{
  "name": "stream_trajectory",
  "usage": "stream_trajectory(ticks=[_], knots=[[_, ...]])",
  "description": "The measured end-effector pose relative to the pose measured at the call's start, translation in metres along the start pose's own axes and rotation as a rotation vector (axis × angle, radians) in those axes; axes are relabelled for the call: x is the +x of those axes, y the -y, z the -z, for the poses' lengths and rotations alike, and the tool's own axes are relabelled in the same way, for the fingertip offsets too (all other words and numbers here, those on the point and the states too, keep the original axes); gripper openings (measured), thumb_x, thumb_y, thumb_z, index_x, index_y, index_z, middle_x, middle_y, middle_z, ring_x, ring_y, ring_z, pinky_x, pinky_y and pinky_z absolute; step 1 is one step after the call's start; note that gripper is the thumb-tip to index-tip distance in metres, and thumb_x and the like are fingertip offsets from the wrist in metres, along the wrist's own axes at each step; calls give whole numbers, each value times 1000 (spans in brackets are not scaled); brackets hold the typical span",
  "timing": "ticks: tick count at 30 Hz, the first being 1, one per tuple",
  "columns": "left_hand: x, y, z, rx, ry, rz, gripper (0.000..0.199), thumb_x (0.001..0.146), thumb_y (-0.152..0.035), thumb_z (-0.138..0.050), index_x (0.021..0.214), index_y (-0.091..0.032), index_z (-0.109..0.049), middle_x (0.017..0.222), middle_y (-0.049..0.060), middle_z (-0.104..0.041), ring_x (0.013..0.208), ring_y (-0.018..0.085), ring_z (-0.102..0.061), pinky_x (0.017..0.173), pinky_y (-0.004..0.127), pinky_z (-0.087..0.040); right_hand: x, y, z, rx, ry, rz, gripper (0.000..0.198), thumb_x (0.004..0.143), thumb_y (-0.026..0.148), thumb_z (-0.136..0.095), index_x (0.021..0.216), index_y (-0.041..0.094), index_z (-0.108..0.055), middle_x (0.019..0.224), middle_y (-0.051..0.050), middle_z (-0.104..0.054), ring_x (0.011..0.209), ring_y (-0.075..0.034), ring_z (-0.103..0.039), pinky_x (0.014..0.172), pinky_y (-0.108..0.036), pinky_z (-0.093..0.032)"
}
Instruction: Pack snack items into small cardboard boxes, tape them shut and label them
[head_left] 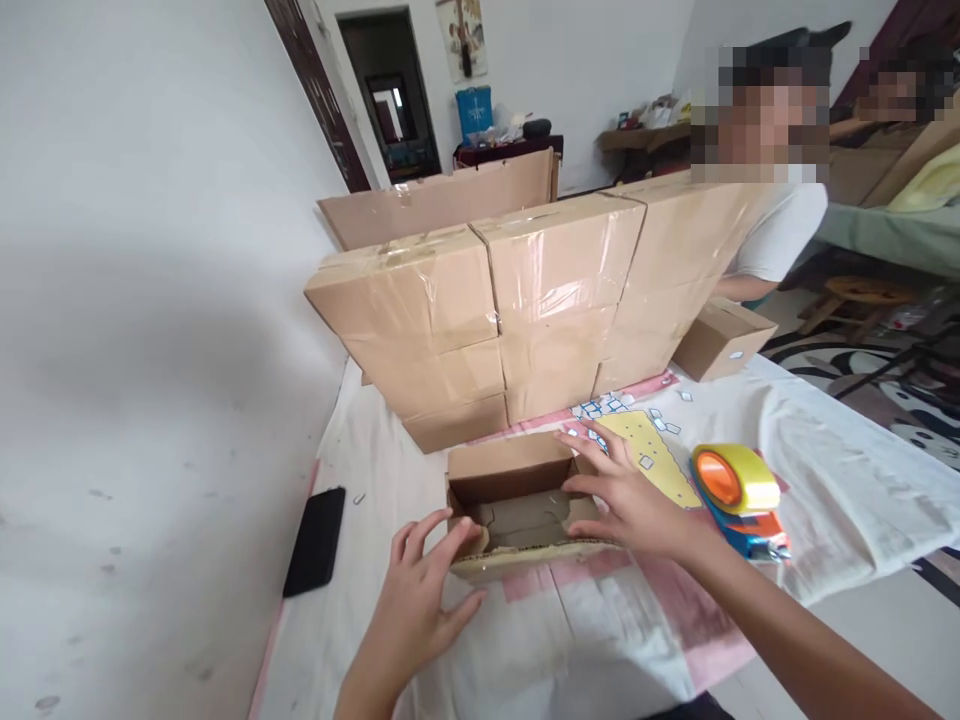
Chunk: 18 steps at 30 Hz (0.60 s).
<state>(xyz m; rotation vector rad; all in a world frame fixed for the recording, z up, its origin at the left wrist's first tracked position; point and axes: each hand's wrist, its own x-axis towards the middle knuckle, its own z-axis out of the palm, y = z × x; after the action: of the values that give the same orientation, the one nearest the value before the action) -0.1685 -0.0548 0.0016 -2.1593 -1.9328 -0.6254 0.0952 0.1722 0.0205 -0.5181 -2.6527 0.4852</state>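
Note:
A small cardboard box (510, 462) lies with its top side open on the cloth-covered table in front of me, and its grey-brown inside shows. At its left end is my left hand (429, 580), fingers apart and curved over the corner and the short flap. My right hand (619, 495) is over the right end, fingers spread around the other short flap. Neither hand is closed around the box. Right of it, a roll of yellow tape (759, 480) on a blue and orange tape dispenser (750, 535) rests on the cloth.
Behind the box stands a wall of taped cardboard boxes (555, 300). A single closed box (720, 340) sits at its right end, near a person in a white sleeve (787, 235). A black phone (315, 543) lies at the table's left side, by the white wall (150, 400).

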Motion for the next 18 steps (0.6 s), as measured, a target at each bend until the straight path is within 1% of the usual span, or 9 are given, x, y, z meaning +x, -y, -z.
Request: stream_trajectory(ticks=[3,5,7,9,10,12,15,16,18], knots=[[14,4,15,55,46,-209,44,89,-35,-64,131,-24,-55,128,4,-71,124,27,-55,109,46,-32,4,-5,5,44,31,-14,28,76,52,-80,78,25,-77,153,-5,-48,146,-49,-20,110,-74,-26],[21,2,24,87,100,-354,42,87,-43,-62,126,-26,-59,134,2,-67,125,28,-55,113,47,-26,3,-9,5,93,51,-7,24,77,49,-80,70,26,-76,148,-4,-53,146,-49,-21,108,-78,-23],[26,-3,31,94,128,-392,46,86,-47,-62,127,-26,-59,132,1,-69,126,28,-54,118,47,-19,2,-11,5,126,83,-6,24,80,47,-78,67,27,-76,148,-3,-53,147,-49,-19,108,-79,-21],[26,-7,33,69,88,-343,50,86,-45,-63,131,-25,-58,118,1,-74,121,27,-57,119,47,-17,-1,-13,4,172,89,-34,26,84,47,-73,67,26,-74,150,-3,-51,148,-47,-17,110,-76,-22],[24,-8,32,52,48,-309,50,86,-42,-64,132,-25,-58,112,1,-75,116,26,-60,118,47,-19,-3,-14,3,215,76,-61,27,86,47,-70,69,26,-73,150,-4,-50,148,-45,-19,111,-73,-24],[13,-6,23,32,-57,-210,47,85,-35,-66,131,-27,-59,104,1,-76,106,24,-62,111,45,-31,-8,-18,-3,353,-2,-148,32,92,49,-61,73,25,-70,148,-7,-49,148,-40,-23,114,-66,-26],[-11,0,-8,-61,-217,30,35,86,-33,-70,120,-28,-67,100,3,-75,94,23,-61,88,41,-47,-18,-26,-19,623,-175,-313,49,98,60,-40,78,24,-67,145,-9,-48,148,-37,-26,117,-61,-27],[-19,0,-21,-132,-264,119,30,87,-35,-69,116,-27,-69,100,5,-74,93,24,-61,84,40,-50,-22,-29,-26,704,-227,-346,55,96,66,-35,78,25,-66,145,-10,-49,148,-37,-25,116,-60,-28],[-33,-2,-49,-314,-339,267,26,91,-39,-63,112,-26,-71,104,8,-74,96,25,-61,82,42,-54,-30,-32,-39,825,-292,-363,64,88,80,-33,80,25,-66,144,-11,-49,149,-39,-23,113,-58,-35]])
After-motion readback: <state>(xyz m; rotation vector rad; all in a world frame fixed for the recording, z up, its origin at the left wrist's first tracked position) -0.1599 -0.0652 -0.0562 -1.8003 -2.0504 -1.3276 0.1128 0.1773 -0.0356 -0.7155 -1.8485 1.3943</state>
